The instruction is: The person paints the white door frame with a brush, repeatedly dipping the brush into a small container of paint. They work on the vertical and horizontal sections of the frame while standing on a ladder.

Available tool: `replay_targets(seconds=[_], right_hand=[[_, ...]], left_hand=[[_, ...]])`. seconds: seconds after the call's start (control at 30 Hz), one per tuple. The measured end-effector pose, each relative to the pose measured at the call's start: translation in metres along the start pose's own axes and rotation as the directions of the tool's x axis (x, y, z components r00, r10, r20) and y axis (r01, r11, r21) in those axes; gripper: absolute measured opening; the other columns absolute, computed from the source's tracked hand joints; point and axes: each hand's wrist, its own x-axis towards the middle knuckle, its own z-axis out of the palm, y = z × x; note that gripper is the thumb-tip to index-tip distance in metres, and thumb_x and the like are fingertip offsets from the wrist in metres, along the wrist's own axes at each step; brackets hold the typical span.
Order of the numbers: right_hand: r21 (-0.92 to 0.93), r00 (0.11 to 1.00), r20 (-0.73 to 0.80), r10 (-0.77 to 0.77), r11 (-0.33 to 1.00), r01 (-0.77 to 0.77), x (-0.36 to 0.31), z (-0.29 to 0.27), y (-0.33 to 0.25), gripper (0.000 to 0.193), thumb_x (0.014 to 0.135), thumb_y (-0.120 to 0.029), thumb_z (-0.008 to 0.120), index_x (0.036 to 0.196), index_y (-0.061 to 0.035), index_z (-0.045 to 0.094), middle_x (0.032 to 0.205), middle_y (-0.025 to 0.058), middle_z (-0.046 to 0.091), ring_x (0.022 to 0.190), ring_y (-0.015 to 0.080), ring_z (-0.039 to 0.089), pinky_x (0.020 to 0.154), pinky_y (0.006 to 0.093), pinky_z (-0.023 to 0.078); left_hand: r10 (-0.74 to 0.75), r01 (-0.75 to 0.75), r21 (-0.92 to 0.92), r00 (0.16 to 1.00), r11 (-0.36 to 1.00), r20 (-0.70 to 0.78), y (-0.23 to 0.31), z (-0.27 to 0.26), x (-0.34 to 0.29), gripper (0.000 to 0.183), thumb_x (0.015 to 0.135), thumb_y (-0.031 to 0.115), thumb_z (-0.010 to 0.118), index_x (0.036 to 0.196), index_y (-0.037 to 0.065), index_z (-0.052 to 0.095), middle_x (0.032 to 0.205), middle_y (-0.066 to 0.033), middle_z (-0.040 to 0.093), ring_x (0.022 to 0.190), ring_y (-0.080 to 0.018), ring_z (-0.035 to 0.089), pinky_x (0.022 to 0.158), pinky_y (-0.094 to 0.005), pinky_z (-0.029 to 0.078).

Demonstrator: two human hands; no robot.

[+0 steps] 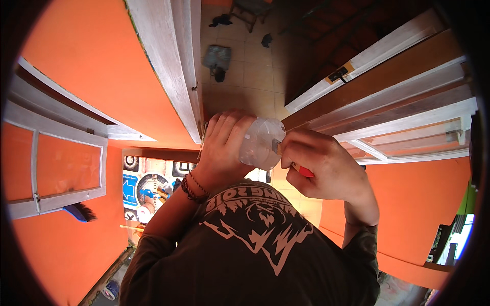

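In front of my chest my left hand point(224, 137) wraps around a clear plastic container point(259, 148), which lies tilted on its side with its round end toward the right. My right hand point(319, 160) is closed on a small tool with a red handle point(305, 171). A short, flat grey metal end of that tool point(276, 146) touches or lies just against the container's right end. The tool's exact kind is mostly hidden by my fingers.
Orange walls point(61, 245) and a white-painted door frame point(176, 56) stand close on the left. A door with a dark lock point(338, 75) slants at the upper right. A blue-handled brush point(80, 211) rests by the left window. A patterned mat point(153, 186) and a grey cloth point(218, 56) lie on the floor.
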Motion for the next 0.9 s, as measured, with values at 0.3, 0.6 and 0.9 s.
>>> replay_targets(seconds=[0.3,0.6,0.9], right_hand=[[0.194,0.942,-0.203,0.269,0.954,-0.23,0.001,-0.002,-0.007,0.014,0.076,0.004,0.072,0.088,-0.0011,0.067,0.085,0.0085,0.067,0.075,0.0191,0.065,0.067,0.0315,0.051],[0.283,0.832,-0.302,0.466,0.877,-0.389,-0.011,-0.01,0.003,0.008,0.089,-0.001,0.07,0.096,0.0022,0.069,0.083,0.009,0.072,0.075,0.0119,0.068,0.068,0.0258,0.053],[0.696,0.735,-0.376,0.564,0.695,-0.178,-0.042,0.008,0.04,0.022,0.1,-0.017,0.064,0.108,0.0044,0.064,0.086,0.0108,0.071,0.078,0.0191,0.073,0.069,0.0309,0.062]], left_hand=[[0.03,-0.03,0.049,0.999,0.998,-0.011,-0.002,0.003,-0.003,0.077,0.062,0.028,0.089,0.124,0.0,0.053,0.118,-0.0172,0.059,0.111,-0.0373,0.057,0.096,-0.0497,0.043],[-0.019,0.019,0.045,1.0,0.999,0.0,-0.002,0.012,-0.003,0.088,0.056,0.032,0.093,0.127,0.002,0.052,0.121,-0.0167,0.058,0.109,-0.0362,0.057,0.096,-0.0478,0.042],[-0.102,0.108,-0.062,0.991,0.992,0.085,0.001,0.015,0.015,0.088,0.056,0.02,0.092,0.13,0.0,0.048,0.117,-0.0194,0.056,0.108,-0.041,0.056,0.093,-0.0498,0.046]])
